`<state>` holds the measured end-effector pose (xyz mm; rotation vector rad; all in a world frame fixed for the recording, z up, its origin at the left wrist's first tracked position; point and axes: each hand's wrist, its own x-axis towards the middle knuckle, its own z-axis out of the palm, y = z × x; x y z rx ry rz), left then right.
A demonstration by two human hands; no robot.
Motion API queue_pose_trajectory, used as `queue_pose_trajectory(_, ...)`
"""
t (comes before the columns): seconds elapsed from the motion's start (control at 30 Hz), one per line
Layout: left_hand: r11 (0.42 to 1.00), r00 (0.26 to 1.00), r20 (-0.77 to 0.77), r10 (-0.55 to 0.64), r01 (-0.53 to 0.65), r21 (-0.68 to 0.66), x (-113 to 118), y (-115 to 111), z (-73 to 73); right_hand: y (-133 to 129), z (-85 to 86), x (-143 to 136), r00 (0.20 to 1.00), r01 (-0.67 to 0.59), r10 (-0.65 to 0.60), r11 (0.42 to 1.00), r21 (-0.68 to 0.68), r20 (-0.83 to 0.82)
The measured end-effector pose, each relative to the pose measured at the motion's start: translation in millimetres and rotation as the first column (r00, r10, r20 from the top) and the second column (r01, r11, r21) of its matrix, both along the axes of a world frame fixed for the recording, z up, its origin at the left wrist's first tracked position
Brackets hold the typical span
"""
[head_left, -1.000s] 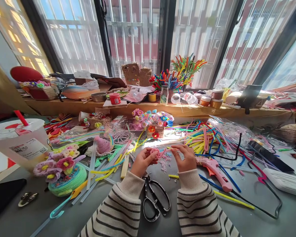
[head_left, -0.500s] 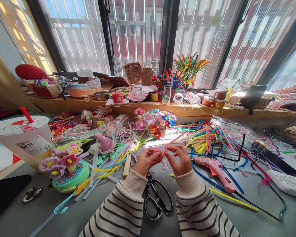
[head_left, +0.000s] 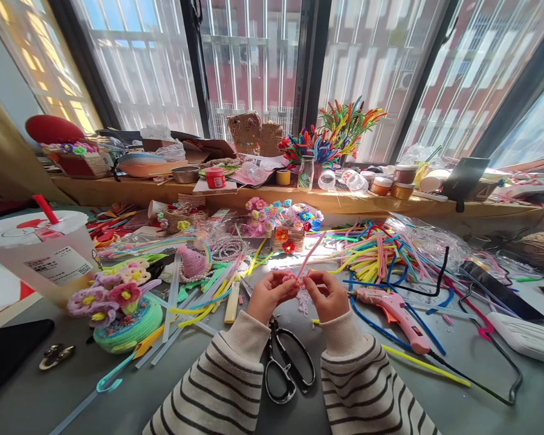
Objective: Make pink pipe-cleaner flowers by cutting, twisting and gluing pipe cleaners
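Pink pipe cleaner (head_left: 312, 254) rises from between my two hands, its lower part bent into a small fuzzy shape. My left hand (head_left: 272, 295) pinches that shape from the left, fingers closed around it. Close beside it on the right, my right hand (head_left: 329, 296) grips the same pink piece between thumb and fingertips. Black-handled scissors (head_left: 288, 362) lie on the grey table between my wrists, blades partly under my left hand. A pink glue gun (head_left: 401, 317) rests to the right of my right hand.
Yellow and blue pipe cleaners (head_left: 374, 263) are heaped beyond the glue gun. At left stand a drink cup (head_left: 57, 260) and a green piece with fuzzy flowers (head_left: 127, 326). Clear glue sticks (head_left: 174, 302) lie left of my hands. Jars and bundled stems (head_left: 315, 148) line the sill.
My right hand has shifted slightly left, closer to my left hand, and its fingers have drawn in. The pink pipe cleaner now points up more steeply.
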<state>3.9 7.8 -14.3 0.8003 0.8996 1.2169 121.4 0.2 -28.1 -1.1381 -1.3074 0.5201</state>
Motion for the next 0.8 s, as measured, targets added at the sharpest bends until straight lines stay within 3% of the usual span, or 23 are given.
queue_pose_trajectory(0.17, 0.999, 0.999, 0.026, -0.028, 0.028, 0.018, -0.1, -1.7, 1.6, 2.5, 1.4, 2.9, 0.985, -0.145, 0.146, 0.989, 0.024, -0.087)
queue_pose_trajectory(0.3, 0.997, 0.997, -0.048, -0.062, 0.064, 0.045, -0.4, -3.3, 2.1, 3.3, 3.7, 4.4, 0.959, -0.254, 0.261, 0.964, 0.076, -0.106)
queue_pose_trajectory(0.53, 0.992, 0.994, -0.085, -0.072, 0.080, 0.094, -0.2, -2.2, 0.3, 2.2, 1.8, 6.1, 0.963, -0.218, 0.204, 0.974, -0.065, -0.174)
queue_pose_trajectory(0.8, 0.976, 0.992, -0.065, -0.109, 0.119, 0.180, -1.2, -2.8, 3.5, 1.3, 0.9, 1.3, 0.907, -0.283, 0.206, 0.944, -0.167, -0.368)
